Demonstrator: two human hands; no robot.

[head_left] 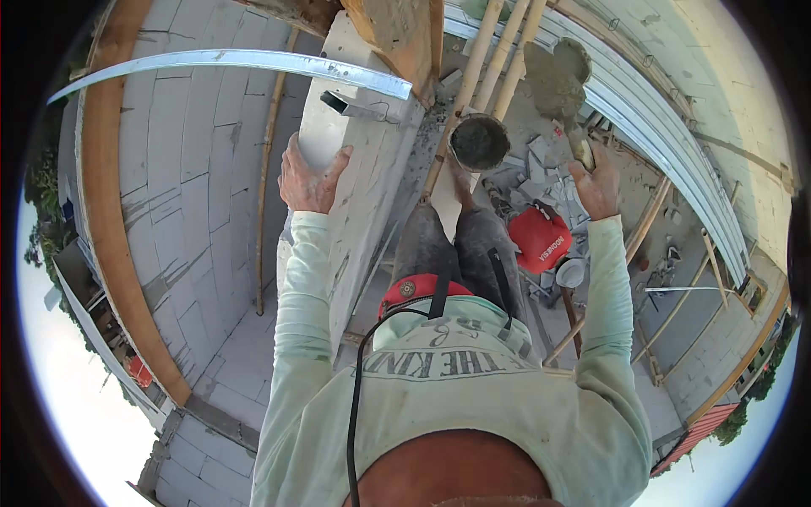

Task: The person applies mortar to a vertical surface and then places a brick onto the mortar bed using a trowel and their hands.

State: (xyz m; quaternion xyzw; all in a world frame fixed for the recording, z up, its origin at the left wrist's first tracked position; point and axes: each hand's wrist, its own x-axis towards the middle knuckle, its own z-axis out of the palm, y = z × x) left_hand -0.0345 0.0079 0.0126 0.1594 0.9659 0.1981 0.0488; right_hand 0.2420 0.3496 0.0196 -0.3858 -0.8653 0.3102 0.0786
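Note:
My left hand (312,178) grips a white block (324,135) at the top of a pale wall, its fingers and thumb curled over the surface. My right hand (595,182) is closed on the handle of a trowel (583,149), its blade loaded with or hidden by wet grey mortar (557,89). A bucket of dark mortar (478,142) stands between my hands, above my feet. A light metal strip (236,59) crosses beyond my left hand, with a short square metal tube (346,107) beneath it.
Bamboo poles (488,59) run beside the bucket. Broken block pieces (534,169) lie lower down, near what appears to be a person in a red cap (538,237). Long metal channels (701,203) slope along the right. A timber-edged block wall (169,169) drops away on the left.

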